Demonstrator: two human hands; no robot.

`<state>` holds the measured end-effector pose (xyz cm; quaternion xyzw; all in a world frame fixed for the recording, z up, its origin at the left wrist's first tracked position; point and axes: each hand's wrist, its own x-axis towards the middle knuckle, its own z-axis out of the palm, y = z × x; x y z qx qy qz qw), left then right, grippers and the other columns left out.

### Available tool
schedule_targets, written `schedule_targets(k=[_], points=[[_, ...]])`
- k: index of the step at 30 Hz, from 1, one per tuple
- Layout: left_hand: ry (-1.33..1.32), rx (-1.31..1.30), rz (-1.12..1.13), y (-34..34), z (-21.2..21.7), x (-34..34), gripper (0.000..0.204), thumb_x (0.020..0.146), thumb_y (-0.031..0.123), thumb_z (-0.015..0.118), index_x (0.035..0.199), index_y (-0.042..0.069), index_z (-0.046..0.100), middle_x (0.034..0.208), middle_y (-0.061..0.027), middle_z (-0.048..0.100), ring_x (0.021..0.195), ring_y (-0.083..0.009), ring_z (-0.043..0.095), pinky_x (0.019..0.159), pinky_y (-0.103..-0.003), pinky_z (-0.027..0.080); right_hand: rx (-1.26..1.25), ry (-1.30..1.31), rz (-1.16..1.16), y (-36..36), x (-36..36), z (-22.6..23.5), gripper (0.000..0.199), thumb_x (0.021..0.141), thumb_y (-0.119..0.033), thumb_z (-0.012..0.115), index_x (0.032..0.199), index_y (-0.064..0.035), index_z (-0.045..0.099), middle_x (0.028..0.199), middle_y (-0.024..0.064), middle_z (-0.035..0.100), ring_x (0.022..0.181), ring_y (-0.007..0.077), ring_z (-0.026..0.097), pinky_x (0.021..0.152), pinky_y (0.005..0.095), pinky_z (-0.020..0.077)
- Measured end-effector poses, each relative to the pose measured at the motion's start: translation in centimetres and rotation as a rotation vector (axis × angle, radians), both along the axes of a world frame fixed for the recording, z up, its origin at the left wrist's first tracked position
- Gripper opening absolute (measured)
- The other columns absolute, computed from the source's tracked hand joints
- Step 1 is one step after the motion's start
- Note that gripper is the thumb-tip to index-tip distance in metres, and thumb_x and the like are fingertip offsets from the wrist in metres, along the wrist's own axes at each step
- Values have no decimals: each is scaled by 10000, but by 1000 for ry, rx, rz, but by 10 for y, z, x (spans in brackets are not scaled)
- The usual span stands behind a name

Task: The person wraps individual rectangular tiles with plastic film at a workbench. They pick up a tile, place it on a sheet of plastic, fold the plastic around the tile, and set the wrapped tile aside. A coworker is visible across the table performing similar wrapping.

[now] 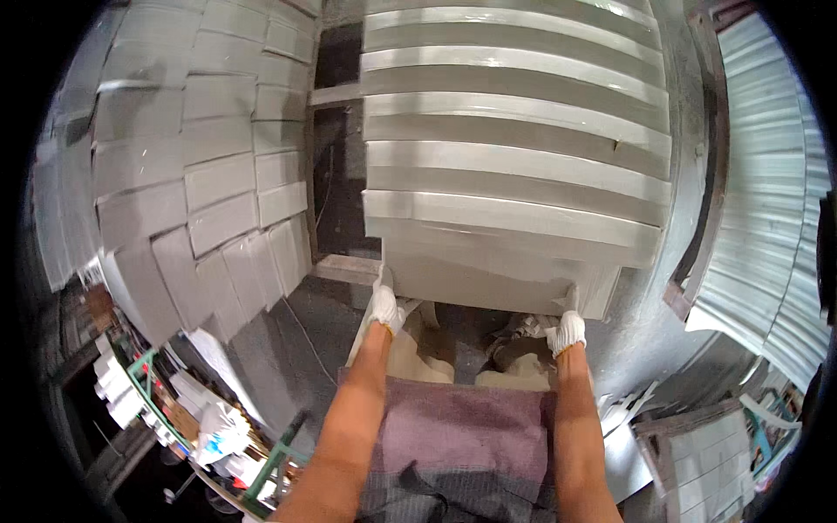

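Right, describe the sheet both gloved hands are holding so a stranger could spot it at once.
Start at the big stepped stack of grey-white sheets in the upper middle. The sheet is its lowest, nearest layer. Only it has the left hand and right hand, in white gloves, at its near corners.

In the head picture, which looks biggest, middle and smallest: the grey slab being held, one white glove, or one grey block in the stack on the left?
1. Grey slab, by far the largest.
2. Grey block in the left stack.
3. Left glove, smallest; the right glove looks about the same.
The blocks lie farther away, so they may be bigger than they look.
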<state>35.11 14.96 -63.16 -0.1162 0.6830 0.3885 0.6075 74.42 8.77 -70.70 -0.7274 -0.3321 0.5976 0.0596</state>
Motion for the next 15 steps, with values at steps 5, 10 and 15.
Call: schedule_targets(k=[5,10,15], points=[[174,-138,-170,2,85,-13,599,1013,463,386,1513,209,175,1548,-157,255,1327,-392,427,1001,-513,442,-90,315,-847,45,-6,140,477,930,-279,605,1333,-74,454,1245,114,543,1216,291,495,914,441,519],[26,59,-82,-44,230,-32,536,1019,415,424,1459,112,373,903,-10,549,751,-160,533,673,-329,461,-61,814,-699,-11,-6,240,145,976,-176,451,1088,-111,516,949,47,537,965,217,549,851,350,483],[268,64,-572,-173,381,-79,578,994,289,520,1485,75,302,1069,-58,563,834,-126,573,714,-293,497,-178,1106,-566,6,-21,389,240,1009,-311,491,1136,-114,545,1006,62,622,868,212,627,675,349,526]])
